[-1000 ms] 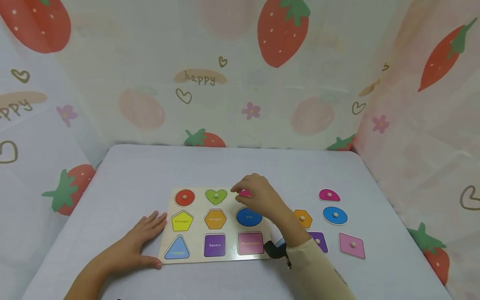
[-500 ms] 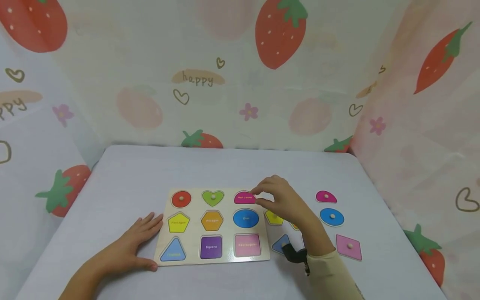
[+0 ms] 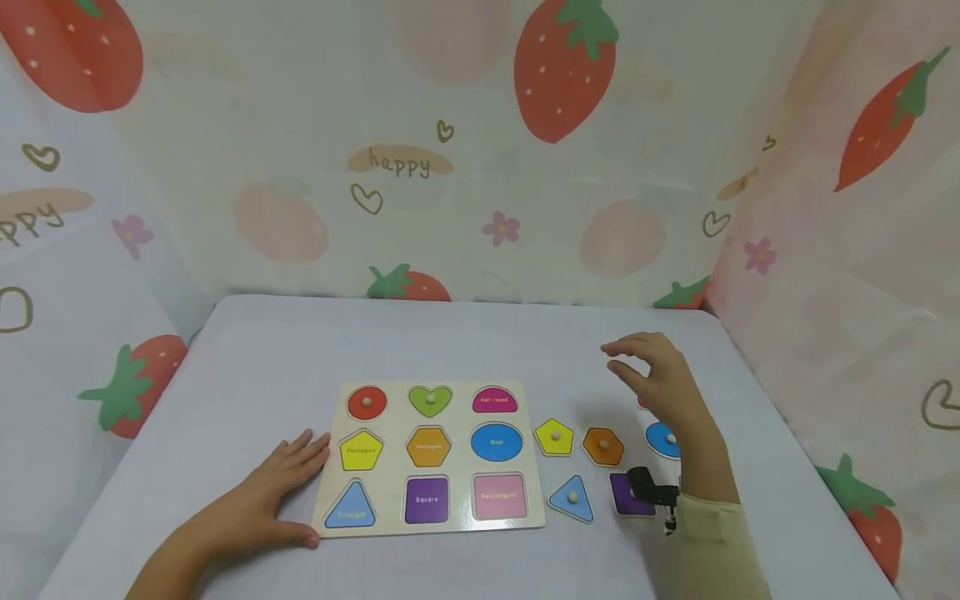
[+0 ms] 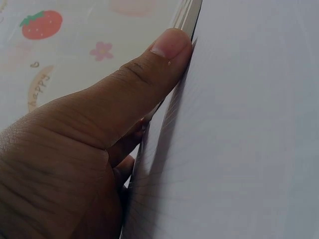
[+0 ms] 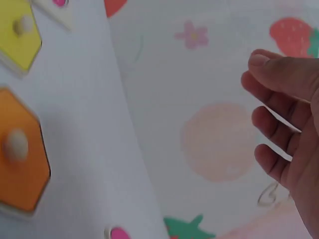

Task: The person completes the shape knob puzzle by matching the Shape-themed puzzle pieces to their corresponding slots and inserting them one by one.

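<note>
A wooden shape puzzle board (image 3: 461, 425) lies on the table. My left hand (image 3: 273, 492) rests along its left edge, fingers fairly straight; its thumb (image 4: 172, 45) touches the edge in the left wrist view. The red circle (image 3: 367, 402) and green heart (image 3: 430, 402) with knobs sit in the board; its other shapes show labels. My right hand (image 3: 660, 379) hovers over the table's right side, thumb and fingers apart, holding nothing. Below it, the blue oval piece (image 3: 662, 439) is partly covered by the arm, and the magenta half-round piece (image 3: 642, 402) is mostly hidden.
Right of the board lie loose knobbed pieces: a yellow pentagon (image 3: 553, 437), an orange hexagon (image 3: 602, 447), a blue triangle (image 3: 572, 499) and a purple square (image 3: 624, 495), partly covered by the black wrist camera (image 3: 652, 487). Strawberry-print cloth (image 3: 300, 333) walls surround the white table.
My right hand has moved from above the board's top right corner rightward to over the loose pieces, uncovering the half-round slot. The left hand has stayed at the board's edge.
</note>
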`<state>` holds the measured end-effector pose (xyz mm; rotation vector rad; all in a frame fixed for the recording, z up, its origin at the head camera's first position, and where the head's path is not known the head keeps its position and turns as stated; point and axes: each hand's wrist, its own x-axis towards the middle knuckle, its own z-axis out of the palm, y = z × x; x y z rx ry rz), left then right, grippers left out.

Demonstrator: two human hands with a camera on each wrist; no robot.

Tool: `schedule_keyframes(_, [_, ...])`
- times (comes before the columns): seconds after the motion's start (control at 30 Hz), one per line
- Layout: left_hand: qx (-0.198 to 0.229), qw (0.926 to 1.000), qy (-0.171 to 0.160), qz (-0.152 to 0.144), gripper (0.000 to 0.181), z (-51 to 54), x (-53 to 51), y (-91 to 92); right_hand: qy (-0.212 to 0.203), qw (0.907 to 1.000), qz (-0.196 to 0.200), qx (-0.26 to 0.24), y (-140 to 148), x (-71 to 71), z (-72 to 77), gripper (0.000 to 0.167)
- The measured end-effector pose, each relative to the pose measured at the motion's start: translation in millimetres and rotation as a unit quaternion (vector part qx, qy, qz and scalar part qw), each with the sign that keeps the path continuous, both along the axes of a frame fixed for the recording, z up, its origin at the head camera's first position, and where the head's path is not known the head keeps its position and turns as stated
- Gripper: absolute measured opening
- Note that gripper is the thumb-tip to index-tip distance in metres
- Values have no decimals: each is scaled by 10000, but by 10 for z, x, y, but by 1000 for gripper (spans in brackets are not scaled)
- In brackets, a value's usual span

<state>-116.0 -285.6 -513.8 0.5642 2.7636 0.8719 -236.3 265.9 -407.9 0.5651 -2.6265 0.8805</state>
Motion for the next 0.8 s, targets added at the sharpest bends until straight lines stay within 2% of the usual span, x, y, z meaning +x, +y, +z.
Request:
schedule_keyframes(0.17, [-73, 10000, -5, -8, 120, -7, -12, 8, -458, 9969, -625, 113, 371, -68, -171, 23])
schedule_keyframes(0.37, [-87, 10000, 9, 8, 121, 0, -8, 18, -1034, 9884, -1088, 226, 698, -83, -339, 28])
schedule_keyframes(0.47, [-57, 10000, -1, 20, 121, 9, -5, 23, -1563, 9783, -1348, 158, 799, -70, -422, 33])
schedule_keyframes(0.57, [-30, 10000, -4, 8, 120, 10, -4, 22, -2266, 9607, -1605, 15, 874, -56, -510, 41])
schedule_keyframes(0.67, [-4, 10000, 13, -20, 120, 3, -5, 16, -2767, 9454, -1717, -105, 922, -56, -597, 45])
schedule_keyframes(0.73, [6, 10000, 22, -39, 119, 0, -5, 13, -2883, 9426, -1680, -136, 943, -69, -650, 44])
schedule_keyframes(0.8, [-10, 10000, 68, -63, 119, -10, -6, 11, -2861, 9442, -1626, -129, 954, -85, -696, 40])
